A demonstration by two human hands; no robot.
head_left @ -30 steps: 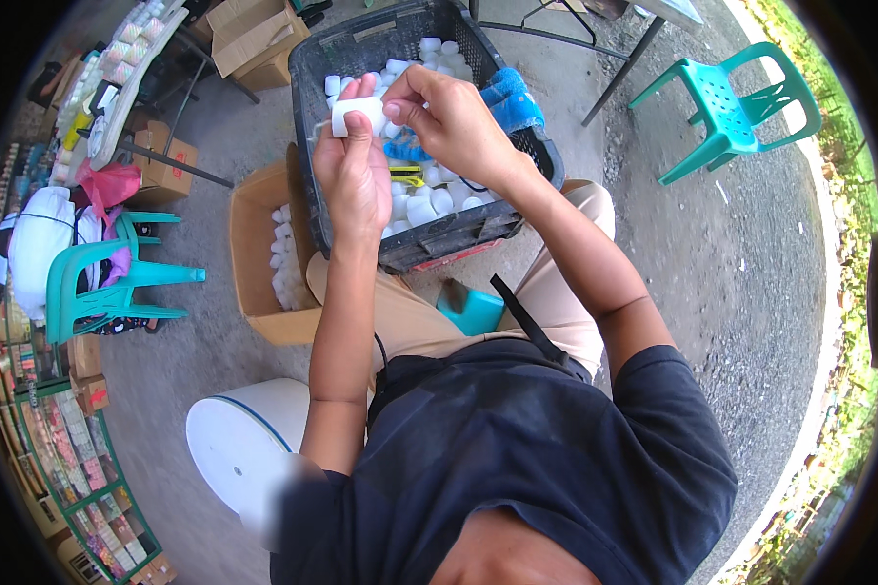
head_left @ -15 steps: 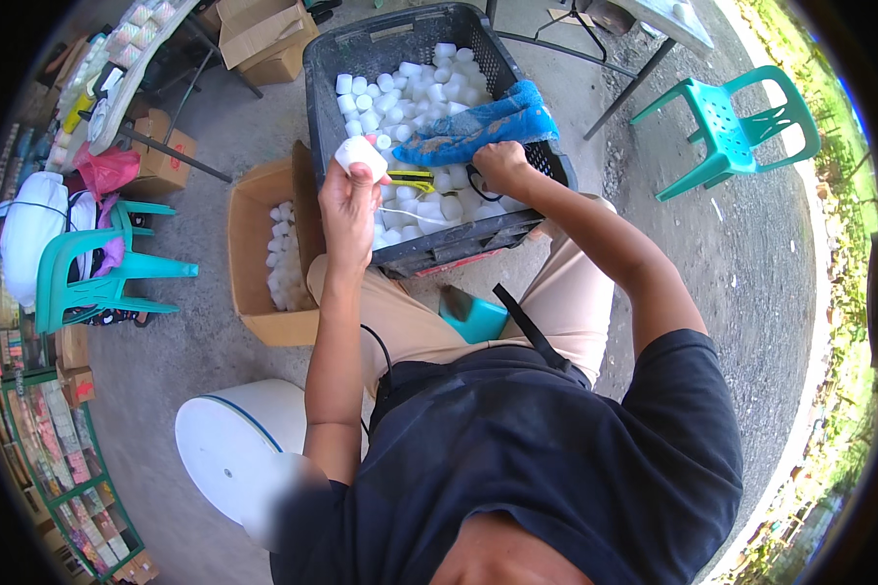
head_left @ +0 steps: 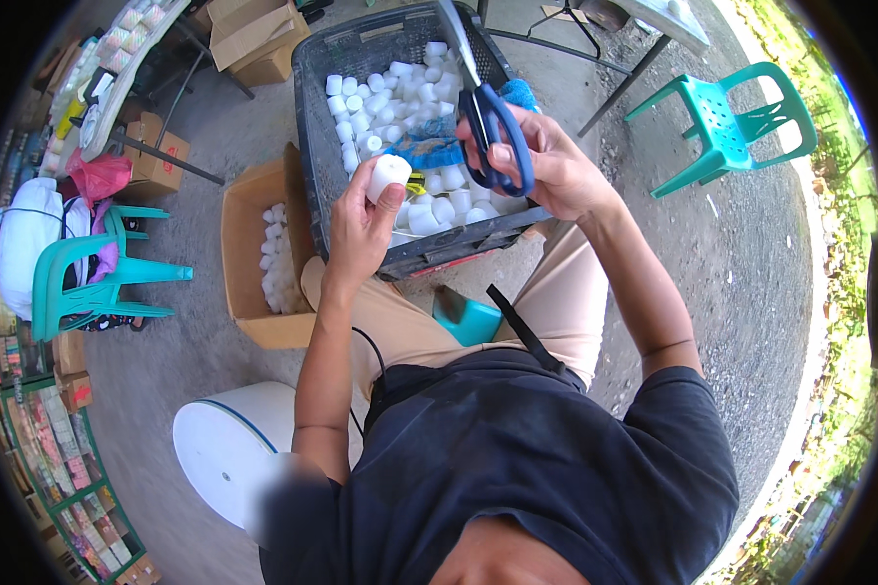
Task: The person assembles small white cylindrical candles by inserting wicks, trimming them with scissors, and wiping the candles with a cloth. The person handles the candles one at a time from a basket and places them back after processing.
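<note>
A small white cylindrical roll (head_left: 390, 175) is pinched between the thumb and fingers of my left hand (head_left: 359, 236). My right hand (head_left: 559, 174) grips dark-blue-handled scissors (head_left: 502, 141) by their loops, with the metal blades pointing up and away from me. Both hands are raised over the near part of a black plastic crate (head_left: 307, 107), which holds many similar white rolls (head_left: 385, 107). A blue cloth (head_left: 429, 148) with dirt stains lies across the rolls, partly hidden behind my right hand. Part of a yellow tool (head_left: 417, 183) shows beside the held roll.
Left of the crate stands an open cardboard box (head_left: 268, 327) with more white rolls. A white round container (head_left: 226, 468) is at my left side. Green plastic chairs (head_left: 722, 136) stand at both sides. Tables (head_left: 127, 107) are at the far left and far right.
My right hand has come up from the crate with the scissors, which now cross in front of the blue cloth. My left hand has shifted slightly nearer and right, still holding the roll.
</note>
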